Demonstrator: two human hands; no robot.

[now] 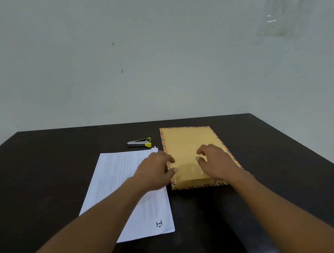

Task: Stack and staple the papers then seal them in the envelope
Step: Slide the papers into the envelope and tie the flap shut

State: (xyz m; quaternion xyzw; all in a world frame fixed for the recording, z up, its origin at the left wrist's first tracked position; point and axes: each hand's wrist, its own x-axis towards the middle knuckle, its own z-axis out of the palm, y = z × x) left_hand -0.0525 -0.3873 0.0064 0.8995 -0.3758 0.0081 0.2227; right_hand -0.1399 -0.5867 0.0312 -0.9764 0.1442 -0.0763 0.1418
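— Brown manila envelope point(192, 153), striped at its border, lies flat on a dark table point(40, 167) as a person reaches over it with both bare hands. Which step is this?

— By the look of it, the picking up of the envelope. The papers point(118, 182) sit in one white sheaf just left of it, their far corner crumpled near a small yellow-and-grey stapler point(140, 142) that rests apart at the back, so the stapling seems done, though no staple can be made out.

— And the hands?

— The left hand point(155, 171) sits at the envelope's left edge, thumb and fingers closing loosely on the striped border, crossing above the sheaf's far right corner. The right hand point(217, 163) hovers over the envelope's near half with fingers curled and spread, gripping nothing; whether its fingertips touch the paper cannot be told.

— What does doing it well ask?

— Probably a pinch on the near short edge to lift it and find the flap, which is not visible from this side. The left hand should take only the envelope, not the sheet corner beneath it.

— Where does the sheaf stand to the grip?

— Below and to the left of the left hand, flat on the table, held by neither hand
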